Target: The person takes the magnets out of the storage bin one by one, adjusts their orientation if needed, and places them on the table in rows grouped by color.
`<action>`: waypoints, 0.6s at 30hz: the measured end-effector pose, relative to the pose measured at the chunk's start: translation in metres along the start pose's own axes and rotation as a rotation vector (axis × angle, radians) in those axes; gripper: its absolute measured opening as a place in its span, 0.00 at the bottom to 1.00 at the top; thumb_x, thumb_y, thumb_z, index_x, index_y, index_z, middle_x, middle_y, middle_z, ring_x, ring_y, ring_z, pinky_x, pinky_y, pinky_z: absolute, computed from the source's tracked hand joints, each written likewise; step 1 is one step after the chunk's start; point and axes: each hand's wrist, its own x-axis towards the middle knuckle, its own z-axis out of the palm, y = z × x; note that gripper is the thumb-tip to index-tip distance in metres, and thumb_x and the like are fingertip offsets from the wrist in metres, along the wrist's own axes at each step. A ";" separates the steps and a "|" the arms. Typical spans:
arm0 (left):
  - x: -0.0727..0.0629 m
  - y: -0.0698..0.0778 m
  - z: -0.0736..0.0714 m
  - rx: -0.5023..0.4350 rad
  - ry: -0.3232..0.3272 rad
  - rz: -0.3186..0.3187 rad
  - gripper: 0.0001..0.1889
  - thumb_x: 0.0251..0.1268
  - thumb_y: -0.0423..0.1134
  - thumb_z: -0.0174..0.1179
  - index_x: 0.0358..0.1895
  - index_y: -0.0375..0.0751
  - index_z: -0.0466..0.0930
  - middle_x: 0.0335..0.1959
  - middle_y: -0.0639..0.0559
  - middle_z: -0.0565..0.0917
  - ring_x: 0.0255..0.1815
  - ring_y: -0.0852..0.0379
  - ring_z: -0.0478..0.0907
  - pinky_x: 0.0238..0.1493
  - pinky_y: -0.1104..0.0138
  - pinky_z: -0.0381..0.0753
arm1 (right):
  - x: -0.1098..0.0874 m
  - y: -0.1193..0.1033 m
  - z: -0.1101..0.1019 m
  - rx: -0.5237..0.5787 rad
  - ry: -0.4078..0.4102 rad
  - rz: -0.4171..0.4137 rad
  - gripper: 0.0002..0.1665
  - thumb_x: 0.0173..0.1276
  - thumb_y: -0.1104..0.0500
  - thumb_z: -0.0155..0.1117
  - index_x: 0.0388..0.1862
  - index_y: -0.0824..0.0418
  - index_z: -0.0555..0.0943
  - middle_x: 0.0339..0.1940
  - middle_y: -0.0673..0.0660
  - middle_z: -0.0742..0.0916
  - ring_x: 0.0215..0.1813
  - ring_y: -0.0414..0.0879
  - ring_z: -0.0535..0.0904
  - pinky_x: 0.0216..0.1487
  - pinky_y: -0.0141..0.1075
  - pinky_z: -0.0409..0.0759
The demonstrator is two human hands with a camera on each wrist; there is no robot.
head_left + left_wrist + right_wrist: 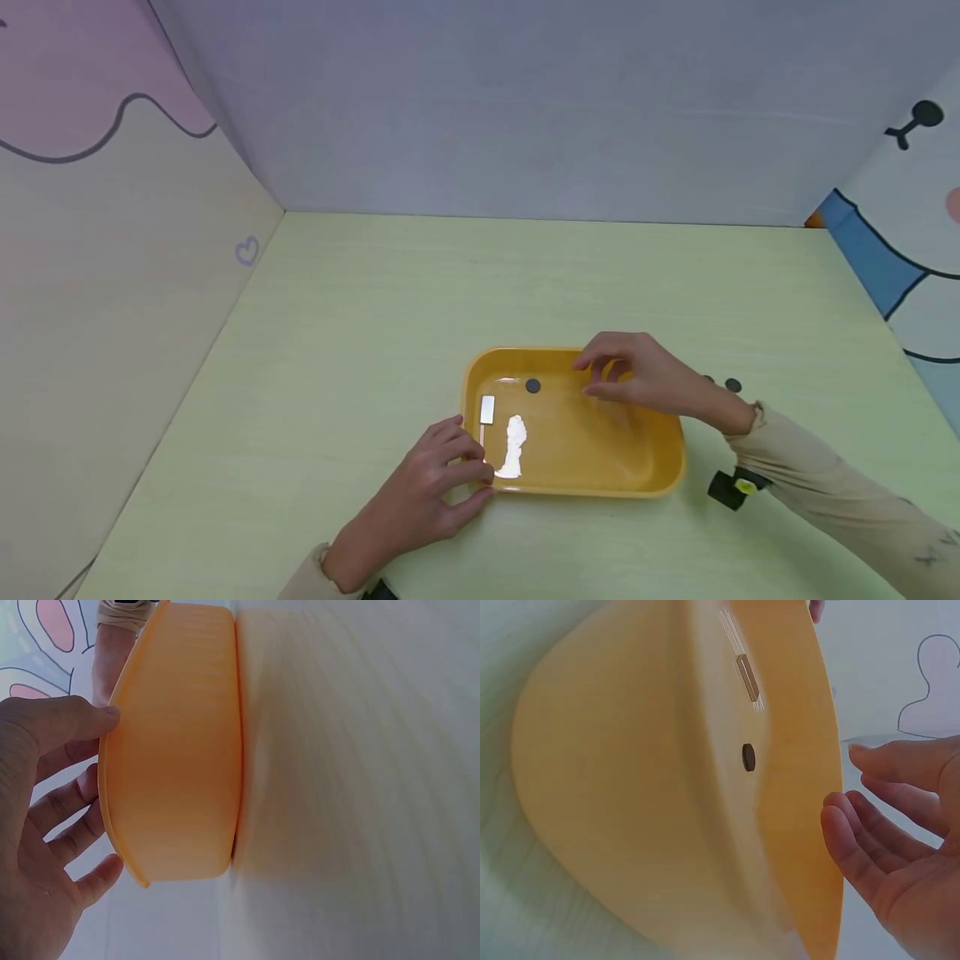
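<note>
A shallow yellow-orange tray sits on the table. Inside it lie a small dark disc and a small shiny rectangular piece. My left hand holds the tray's near left corner; in the left wrist view its thumb rests on the rim. Over the tray's far right part hovers my right hand, its fingers loosely bent. A gap shows between its thumb and fingertips in the right wrist view, with nothing seen in it.
Two more dark discs lie on the table right of the tray, one partly hidden behind the right wrist. Pale table surface surrounds the tray. A grey-blue wall stands behind, with painted panels on both sides.
</note>
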 end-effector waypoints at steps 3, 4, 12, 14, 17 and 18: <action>0.000 0.000 0.000 -0.002 -0.001 -0.003 0.06 0.62 0.41 0.59 0.28 0.48 0.81 0.32 0.58 0.77 0.37 0.60 0.74 0.58 0.49 0.71 | 0.004 0.000 0.003 0.002 -0.021 0.004 0.13 0.57 0.65 0.70 0.42 0.61 0.83 0.37 0.53 0.83 0.34 0.43 0.78 0.36 0.35 0.82; -0.001 0.000 0.000 -0.002 -0.001 -0.003 0.05 0.61 0.41 0.59 0.28 0.48 0.81 0.32 0.58 0.77 0.37 0.60 0.74 0.59 0.49 0.71 | 0.005 0.000 0.004 -0.002 -0.030 0.011 0.13 0.57 0.65 0.70 0.42 0.62 0.82 0.38 0.55 0.83 0.34 0.43 0.78 0.36 0.35 0.82; 0.001 0.000 0.001 -0.007 -0.007 -0.004 0.02 0.56 0.38 0.64 0.28 0.48 0.81 0.32 0.58 0.76 0.37 0.60 0.74 0.59 0.49 0.70 | 0.013 0.000 0.011 -0.046 -0.084 0.032 0.13 0.57 0.66 0.69 0.42 0.65 0.82 0.38 0.57 0.83 0.34 0.42 0.79 0.38 0.37 0.82; 0.001 0.000 0.001 -0.007 -0.008 -0.002 0.02 0.56 0.38 0.64 0.28 0.48 0.81 0.32 0.58 0.76 0.37 0.60 0.74 0.59 0.49 0.70 | 0.015 0.001 0.014 -0.052 -0.089 0.021 0.13 0.57 0.67 0.69 0.42 0.65 0.82 0.37 0.58 0.83 0.34 0.42 0.79 0.37 0.37 0.82; 0.002 -0.001 0.001 -0.006 -0.009 -0.003 0.03 0.53 0.37 0.66 0.28 0.48 0.81 0.32 0.58 0.77 0.37 0.60 0.74 0.59 0.49 0.70 | 0.019 0.001 0.017 -0.056 -0.098 0.007 0.12 0.57 0.68 0.69 0.41 0.65 0.82 0.36 0.58 0.83 0.34 0.42 0.79 0.36 0.38 0.82; 0.002 -0.001 0.001 -0.005 -0.009 -0.003 0.04 0.51 0.36 0.67 0.28 0.48 0.81 0.32 0.58 0.77 0.37 0.60 0.74 0.59 0.49 0.70 | 0.020 0.001 0.019 -0.060 -0.101 0.006 0.12 0.56 0.69 0.69 0.41 0.65 0.82 0.36 0.58 0.83 0.34 0.42 0.79 0.36 0.39 0.82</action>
